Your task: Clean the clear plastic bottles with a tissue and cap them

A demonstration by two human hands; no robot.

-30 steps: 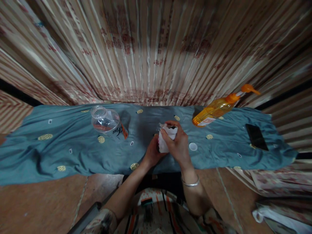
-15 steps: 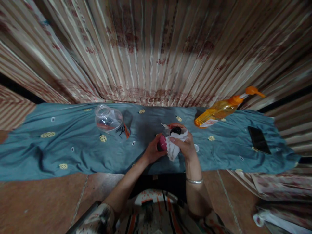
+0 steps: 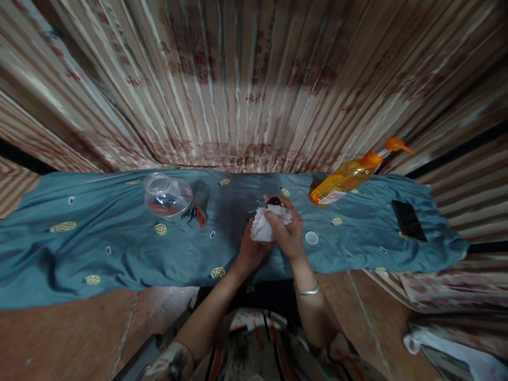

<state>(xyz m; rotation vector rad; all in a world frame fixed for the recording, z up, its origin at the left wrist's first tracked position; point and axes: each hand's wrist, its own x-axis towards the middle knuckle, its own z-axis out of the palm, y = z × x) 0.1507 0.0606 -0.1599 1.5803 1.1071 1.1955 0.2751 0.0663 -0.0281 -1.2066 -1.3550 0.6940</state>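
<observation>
Over the middle of the table my two hands are together around a small object. My left hand [image 3: 251, 252] is curled round it from below and the left; its body is now mostly hidden. A dark, shiny rounded part [image 3: 273, 201] shows at its top. My right hand [image 3: 289, 233], with a bracelet at the wrist, presses a crumpled white tissue [image 3: 262, 226] against it, thumb on top. Just right of this hand a small white disc [image 3: 311, 237] lies on the cloth.
A clear wide-mouthed plastic jar [image 3: 174, 197] with orange and black print stands on the left of the blue-green tablecloth [image 3: 130, 248]. To the right are an orange pump bottle [image 3: 344, 181] and a black phone [image 3: 408, 219]. A striped curtain [image 3: 246, 79] hangs behind.
The tissue has shifted left over the object, covering the pink side that showed before. My right hand has moved with it, uncovering more of the white disc. The whole view has shifted slightly.
</observation>
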